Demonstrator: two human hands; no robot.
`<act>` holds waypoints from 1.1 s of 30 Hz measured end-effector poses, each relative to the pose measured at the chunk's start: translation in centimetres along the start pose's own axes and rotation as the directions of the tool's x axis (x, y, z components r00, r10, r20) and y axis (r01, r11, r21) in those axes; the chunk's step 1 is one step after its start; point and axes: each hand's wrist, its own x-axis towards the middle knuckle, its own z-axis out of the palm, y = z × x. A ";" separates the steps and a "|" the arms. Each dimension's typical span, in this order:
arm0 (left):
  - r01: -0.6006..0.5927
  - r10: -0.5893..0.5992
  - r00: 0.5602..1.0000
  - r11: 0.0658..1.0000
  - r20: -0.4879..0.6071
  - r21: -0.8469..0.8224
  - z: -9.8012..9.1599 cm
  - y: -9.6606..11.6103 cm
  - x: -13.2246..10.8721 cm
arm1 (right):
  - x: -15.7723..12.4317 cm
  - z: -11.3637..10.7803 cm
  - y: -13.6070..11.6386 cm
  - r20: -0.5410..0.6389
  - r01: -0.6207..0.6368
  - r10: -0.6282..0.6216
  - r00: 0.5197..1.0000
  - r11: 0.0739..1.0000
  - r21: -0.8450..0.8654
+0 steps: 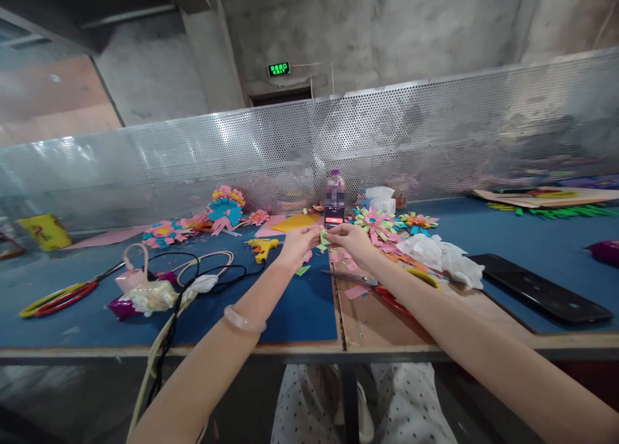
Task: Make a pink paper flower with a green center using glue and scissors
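Both arms reach forward over the table, and the hands meet near the middle. My left hand and my right hand are closed, fingertips together, on a small green paper piece between them. A phone with a lit screen stands just behind, leaning by a bottle with a purple cap. Left of my left hand lies a yellow glue gun. Under my right forearm are scissors with red and yellow handles. Paper scraps are scattered around.
Paper flowers stand at the back left, more paper flowers at the back right. Crumpled tissue and a black phone-like slab lie to the right. Cables and another pair of scissors lie left. A perforated metal screen bounds the table.
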 end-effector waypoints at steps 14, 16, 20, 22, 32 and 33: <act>-0.120 0.135 0.987 0.978 -0.082 0.168 0.4 0.0 0.0 | 0.0 -0.3 -0.7 0.041 -0.101 0.100 0.994 0.995 0.007; -0.150 0.179 0.978 0.962 -0.110 0.228 0.2 -0.3 0.1 | 0.0 -0.3 -0.7 0.039 -0.107 0.106 0.994 0.994 0.016; -0.212 0.271 0.953 0.917 -0.138 0.339 -0.2 -0.5 0.3 | 0.1 -0.1 -0.6 0.009 -0.093 0.092 0.996 0.995 0.039; -0.232 0.298 0.946 0.896 -0.126 0.378 -0.3 -0.4 0.3 | 0.1 -0.2 -0.5 -0.007 -0.087 0.088 0.996 0.995 0.043; -0.276 0.367 0.928 0.798 -0.069 0.536 -0.4 -0.1 0.4 | 0.0 -0.3 -0.9 0.019 -0.083 0.082 0.996 0.996 0.023; -0.283 0.378 0.924 0.782 -0.061 0.555 -0.4 -0.1 0.3 | 0.0 -0.3 -0.9 0.030 -0.077 0.077 0.997 0.997 0.006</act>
